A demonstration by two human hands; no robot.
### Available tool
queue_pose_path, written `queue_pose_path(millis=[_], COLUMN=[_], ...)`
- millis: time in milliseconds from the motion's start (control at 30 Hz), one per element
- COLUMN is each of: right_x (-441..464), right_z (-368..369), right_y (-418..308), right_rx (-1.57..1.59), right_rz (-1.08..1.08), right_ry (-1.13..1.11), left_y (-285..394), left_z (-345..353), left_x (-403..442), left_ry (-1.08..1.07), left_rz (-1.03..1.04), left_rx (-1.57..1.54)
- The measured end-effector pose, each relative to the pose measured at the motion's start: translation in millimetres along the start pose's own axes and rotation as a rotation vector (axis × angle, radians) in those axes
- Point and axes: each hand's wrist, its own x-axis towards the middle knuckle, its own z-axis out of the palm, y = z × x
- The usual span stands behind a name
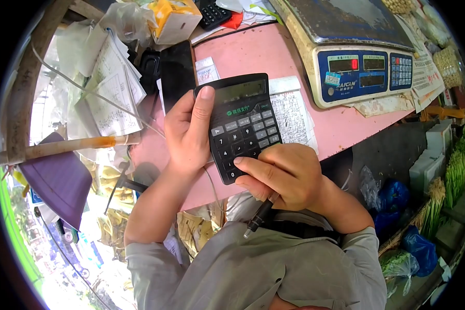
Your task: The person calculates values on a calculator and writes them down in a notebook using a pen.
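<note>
We can't read the display (239, 92) on our mid-view calculator (245, 127); our right hand (290, 173), curled round a pen (260, 216), hides its 5 o'clock corner. Left hand (187, 133) grips the 9 o'clock edge, thumb on top.

One left hand (187, 135) and one right hand (294, 173) show, with one calculator (243, 121) and one pen (260, 217). One scale (364, 82) stands toward the surface's (237, 51) right edge; one box (176, 25) and one keypad (214, 15) sit by its far left corner. Beyond its right edge are at least two blue bags (417, 253).
</note>
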Motion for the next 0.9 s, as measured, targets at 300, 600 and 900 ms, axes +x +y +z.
queue_pose_path(millis=[300,600,900], right_x=[3,5,12], right_z=[-5,-8,-1], right_y=[-3,0,-1], right_rx=[0.017,0.026,-0.108], right_rz=[0.016,0.007,0.064], right_ry=[-0.02,0.016,-0.164], left_y=[1,3,-2], left_z=[1,7,-2], left_x=[0,0,1], left_ry=[0.007,0.029,-0.016], left_rz=[-0.014,-0.018,-0.011], left_rx=[-0.008,0.031,-0.013])
